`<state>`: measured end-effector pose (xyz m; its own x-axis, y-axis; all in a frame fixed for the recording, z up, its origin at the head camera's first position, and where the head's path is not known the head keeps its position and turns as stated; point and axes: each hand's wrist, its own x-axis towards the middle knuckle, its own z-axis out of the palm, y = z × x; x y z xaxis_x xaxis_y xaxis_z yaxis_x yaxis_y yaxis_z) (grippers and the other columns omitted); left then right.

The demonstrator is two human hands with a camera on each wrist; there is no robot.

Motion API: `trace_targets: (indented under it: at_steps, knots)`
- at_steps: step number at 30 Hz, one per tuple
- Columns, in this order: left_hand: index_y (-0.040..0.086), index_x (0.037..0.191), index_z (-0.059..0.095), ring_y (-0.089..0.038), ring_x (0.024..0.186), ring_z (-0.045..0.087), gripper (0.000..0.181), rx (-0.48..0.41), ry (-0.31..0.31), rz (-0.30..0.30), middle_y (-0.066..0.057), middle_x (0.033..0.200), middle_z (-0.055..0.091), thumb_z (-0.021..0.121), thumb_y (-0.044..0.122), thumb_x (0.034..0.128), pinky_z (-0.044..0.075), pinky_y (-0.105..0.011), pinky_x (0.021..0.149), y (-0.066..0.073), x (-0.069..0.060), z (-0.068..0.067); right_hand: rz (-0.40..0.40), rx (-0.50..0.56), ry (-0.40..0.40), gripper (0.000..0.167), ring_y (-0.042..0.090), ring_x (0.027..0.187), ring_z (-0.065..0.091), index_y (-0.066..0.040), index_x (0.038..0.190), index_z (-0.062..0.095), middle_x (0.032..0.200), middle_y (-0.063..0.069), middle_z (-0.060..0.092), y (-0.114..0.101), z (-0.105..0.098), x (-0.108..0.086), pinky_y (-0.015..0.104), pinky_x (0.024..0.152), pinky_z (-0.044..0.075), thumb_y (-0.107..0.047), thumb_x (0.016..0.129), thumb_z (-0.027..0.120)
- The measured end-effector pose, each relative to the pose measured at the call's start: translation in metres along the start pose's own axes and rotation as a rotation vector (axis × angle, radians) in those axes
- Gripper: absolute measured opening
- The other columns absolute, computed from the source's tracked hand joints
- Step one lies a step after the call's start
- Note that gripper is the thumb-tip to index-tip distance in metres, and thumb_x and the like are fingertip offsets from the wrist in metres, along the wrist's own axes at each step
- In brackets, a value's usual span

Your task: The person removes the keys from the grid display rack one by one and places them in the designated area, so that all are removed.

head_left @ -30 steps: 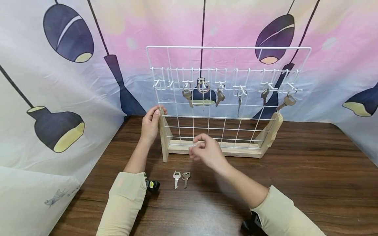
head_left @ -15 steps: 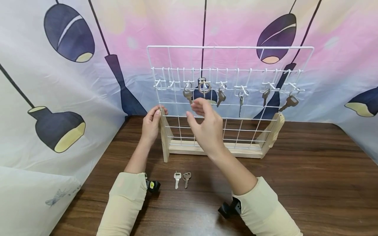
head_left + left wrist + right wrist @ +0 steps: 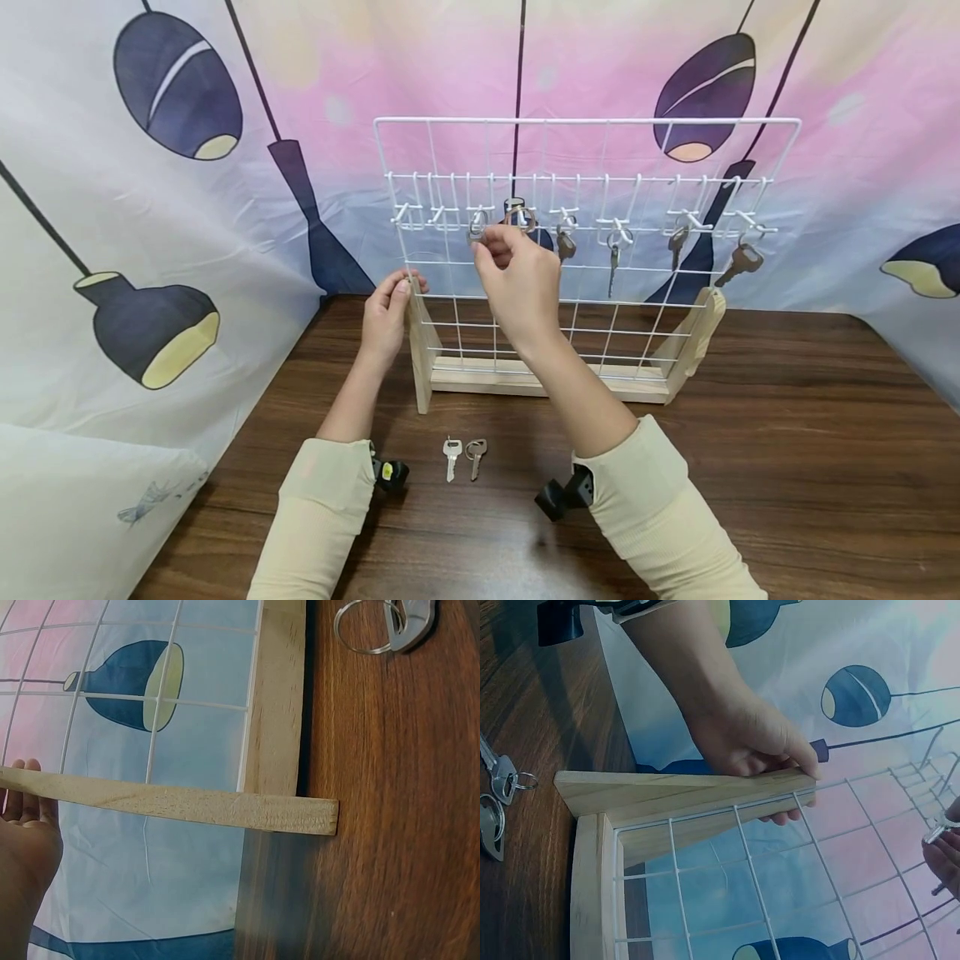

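Observation:
A white wire grid rack stands upright in a wooden frame, with keys on rings hanging from its row of hooks. My left hand grips the top of the left wooden upright, thumb on the near side and fingers behind. Raised to the hooks, my right hand pinches a key that hangs by its ring from the third hook from the left. Most of that key is hidden by the fingers; its metal shows at the fingertips in the right wrist view.
A silver key and a darker key, each with a ring, lie on the brown wooden table before the rack. More keys, such as one at the far right, hang along the hooks. A printed cloth hangs behind.
My right hand has risen from in front of the rack's base to the hooks, and its fingers have closed on a hanging key. The left hand has stayed on the upright.

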<state>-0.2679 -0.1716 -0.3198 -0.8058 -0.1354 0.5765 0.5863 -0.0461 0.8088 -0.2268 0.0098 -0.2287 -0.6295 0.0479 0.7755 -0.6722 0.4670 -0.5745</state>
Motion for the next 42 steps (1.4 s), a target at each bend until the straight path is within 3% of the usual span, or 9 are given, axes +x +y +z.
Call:
trace_targets:
  at_steps: [18,33,42]
  knots:
    - [-0.021,0.114,0.047,-0.007,0.089,0.060,0.031,-0.005,0.000,0.008,0.005,0.093,0.062,0.040,0.005,0.0983,0.045,-0.023,0.087,-0.001,0.000,0.000,0.056,0.058,-0.001,0.012,0.010,0.057,0.059,0.000,0.082,0.070,0.068,0.004,0.066,-0.005,-0.012,-0.005,0.022,0.052,0.048,-0.011,0.085,0.066]
    - [-0.020,0.114,0.048,-0.007,0.088,0.060,0.031,0.014,-0.004,0.000,0.004,0.093,0.062,0.040,0.005,0.0983,0.045,-0.023,0.086,0.000,0.000,0.001,-0.077,0.123,0.094,0.008,0.012,0.057,0.060,0.003,0.080,0.068,0.069,0.007,0.066,-0.020,-0.022,-0.006,0.020,0.055,0.050,-0.005,0.083,0.067]
    - [-0.020,0.114,0.048,-0.007,0.088,0.061,0.031,0.010,0.001,-0.007,0.000,0.094,0.063,0.040,0.006,0.0983,0.044,-0.024,0.088,0.001,0.001,0.000,-0.105,0.192,0.111,0.008,0.011,0.057,0.061,0.005,0.080,0.067,0.068,0.008,0.066,-0.028,-0.029,-0.001,0.021,0.056,0.051,-0.002,0.083,0.066]
